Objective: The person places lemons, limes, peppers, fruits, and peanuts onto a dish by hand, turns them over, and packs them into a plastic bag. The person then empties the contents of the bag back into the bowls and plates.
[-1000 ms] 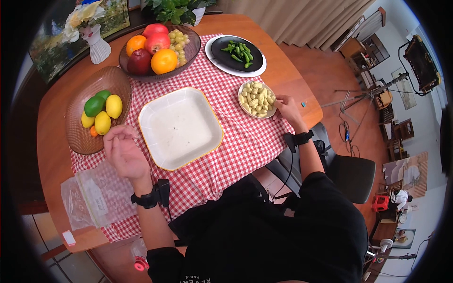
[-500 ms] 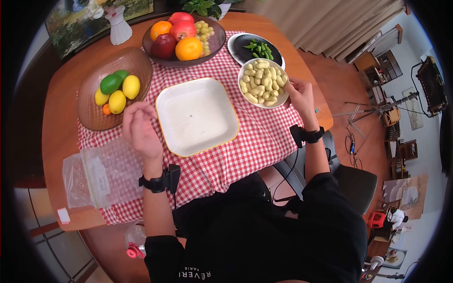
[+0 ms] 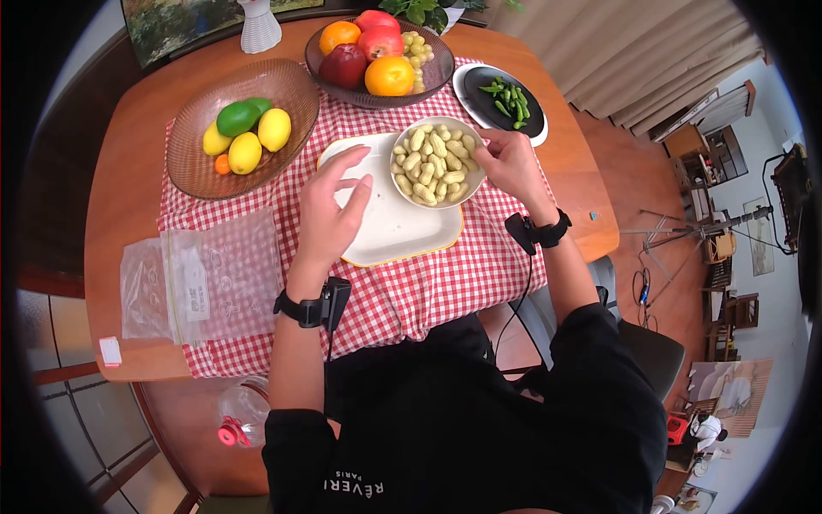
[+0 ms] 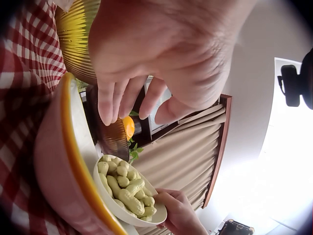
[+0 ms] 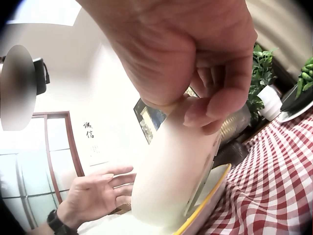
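Observation:
My right hand (image 3: 514, 171) pinches the rim of a small white bowl (image 5: 166, 171) heaped with peanuts in their shells (image 3: 437, 163). The bowl is held over the right part of a square white baking dish (image 3: 390, 231) with a yellow rim, and in the left wrist view it tilts toward the dish. Only small dark specks show on the visible floor of the dish. Over the dish's left side hovers my left hand (image 3: 330, 210), fingers spread and bent a little, with nothing in it. In the right wrist view the bowl's underside hides the peanuts.
A brown bowl (image 3: 188, 163) with lemons and green fruit stands left of the dish. Behind is a darker fruit bowl (image 3: 445, 64). Green peppers (image 3: 509, 101) lie on a black plate (image 3: 488, 107) at the back right. A clear zip bag (image 3: 231, 283) lies at the front left.
My right hand has lifted the bowl of peanuts off the tablecloth and carried it left over the baking dish. My left hand has moved from beside the dish to above its left side.

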The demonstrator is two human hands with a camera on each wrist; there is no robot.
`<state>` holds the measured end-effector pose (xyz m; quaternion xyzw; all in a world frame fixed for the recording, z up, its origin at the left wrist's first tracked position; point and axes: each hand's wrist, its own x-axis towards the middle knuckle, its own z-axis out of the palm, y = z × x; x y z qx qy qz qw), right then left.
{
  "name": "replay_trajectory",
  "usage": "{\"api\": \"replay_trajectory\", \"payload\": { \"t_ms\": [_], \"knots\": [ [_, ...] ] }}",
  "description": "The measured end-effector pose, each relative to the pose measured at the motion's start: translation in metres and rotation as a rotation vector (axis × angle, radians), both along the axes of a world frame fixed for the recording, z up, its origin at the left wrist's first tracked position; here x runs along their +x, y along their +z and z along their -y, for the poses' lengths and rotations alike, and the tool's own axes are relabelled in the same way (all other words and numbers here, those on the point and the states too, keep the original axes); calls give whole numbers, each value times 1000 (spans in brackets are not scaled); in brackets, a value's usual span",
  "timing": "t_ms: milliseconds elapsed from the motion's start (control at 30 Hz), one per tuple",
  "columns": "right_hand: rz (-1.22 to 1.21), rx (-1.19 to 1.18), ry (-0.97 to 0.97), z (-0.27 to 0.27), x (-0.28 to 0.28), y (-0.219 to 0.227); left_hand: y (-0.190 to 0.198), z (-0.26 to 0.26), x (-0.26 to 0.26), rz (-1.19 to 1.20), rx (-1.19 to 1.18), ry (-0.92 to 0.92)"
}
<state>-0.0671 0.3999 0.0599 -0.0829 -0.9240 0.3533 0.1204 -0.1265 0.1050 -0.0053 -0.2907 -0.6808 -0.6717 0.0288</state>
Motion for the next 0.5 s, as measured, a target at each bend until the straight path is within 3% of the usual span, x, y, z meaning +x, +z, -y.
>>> {"api": "replay_trajectory", "payload": {
  "t_ms": [333, 500],
  "knots": [
    [-12, 261, 89, 28, -10, 28, -2, -1, 8, -123, -259, -169],
    [-174, 472, 165, 36, -14, 35, -4, -2, 7, -135, -267, -170]
  ]
}}
